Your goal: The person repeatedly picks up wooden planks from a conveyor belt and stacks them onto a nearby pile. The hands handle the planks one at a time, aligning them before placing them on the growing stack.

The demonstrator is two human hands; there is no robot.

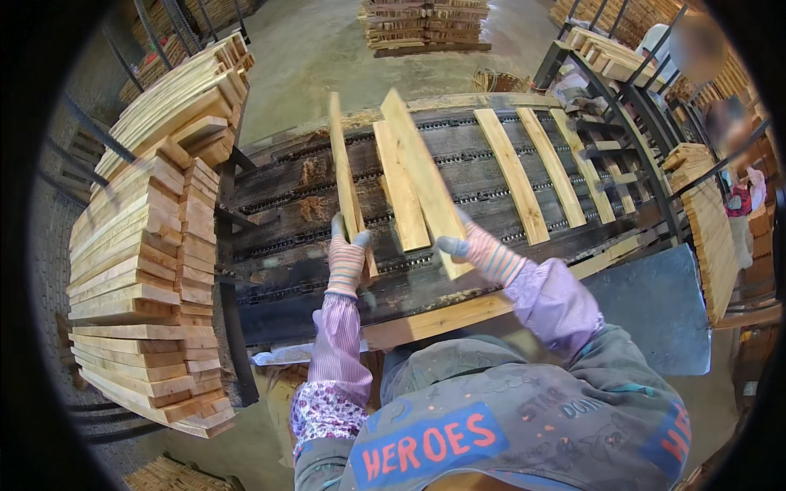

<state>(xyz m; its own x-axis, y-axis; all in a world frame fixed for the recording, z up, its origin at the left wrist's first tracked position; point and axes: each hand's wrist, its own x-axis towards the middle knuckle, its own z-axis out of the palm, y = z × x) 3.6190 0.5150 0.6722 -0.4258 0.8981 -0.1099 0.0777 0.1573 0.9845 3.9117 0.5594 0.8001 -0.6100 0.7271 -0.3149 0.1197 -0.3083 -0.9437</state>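
My left hand (347, 260), in a striped knit glove, is closed round the near end of a narrow wooden board (345, 176) turned up on its edge. My gloved right hand (485, 250) grips the near end of a second wooden board (422, 173), tilted with its far end leaning left. Partly behind that one, another board (396, 200) lies on the dark chain conveyor (282, 274). Farther right, several more boards (512, 176) rest spaced apart across the chains.
Tall stacks of cut boards (127, 254) stand in a metal rack on the left. A black metal frame (630, 123) rises at the right end, with a blue-grey panel (651, 307) nearer me. More stacked wood (426, 23) is at the back; a person (696, 49) is at the far right.
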